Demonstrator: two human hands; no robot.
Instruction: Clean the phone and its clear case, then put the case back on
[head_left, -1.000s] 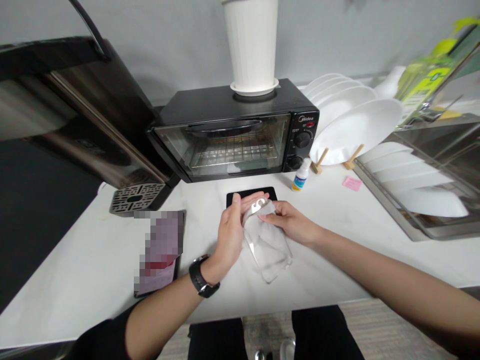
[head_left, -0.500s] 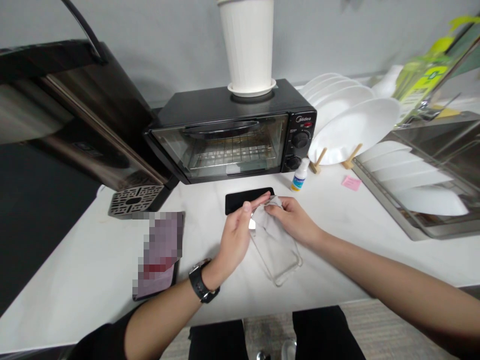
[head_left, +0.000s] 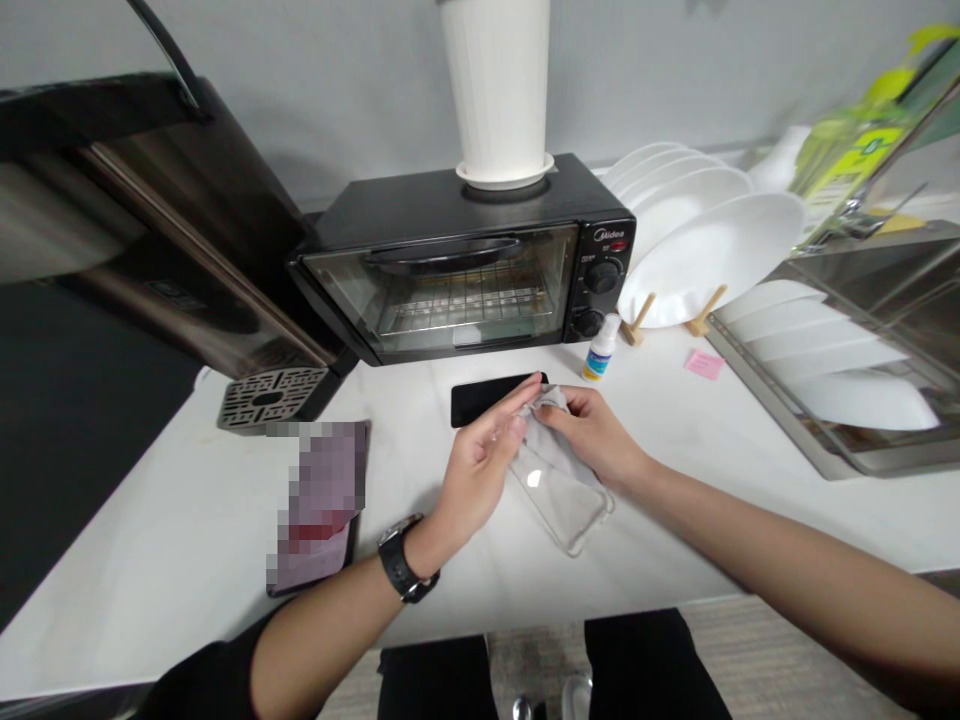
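Note:
A clear phone case (head_left: pixel 562 515) is held over the counter, its lower end tilted toward me. My left hand (head_left: pixel 476 460) grips its upper left edge, thumb on the near side and fingers stretched behind. Pinched in my right hand (head_left: pixel 604 435) is a light grey cloth (head_left: pixel 553 428), pressed at the case's upper end and draped along its right side. The fingertips under the cloth are hidden. Just behind my hands a black phone (head_left: pixel 480 400) lies flat, partly covered by my left fingers. A small white spray bottle (head_left: pixel 600 350) stands beyond my right hand.
A black toaster oven (head_left: pixel 465 270) bears a white pot (head_left: pixel 499 90). To the left are a coffee machine (head_left: pixel 270 400) and a tablet (head_left: pixel 326 500). At right stand racked white plates (head_left: pixel 712 260), a pink note (head_left: pixel 704 364) and a sink (head_left: pixel 832 465) holding dishes.
The case has swung slightly to the right and its lower end has risen a little. My left thumb has moved down onto the case, and the cloth lies further along its right side.

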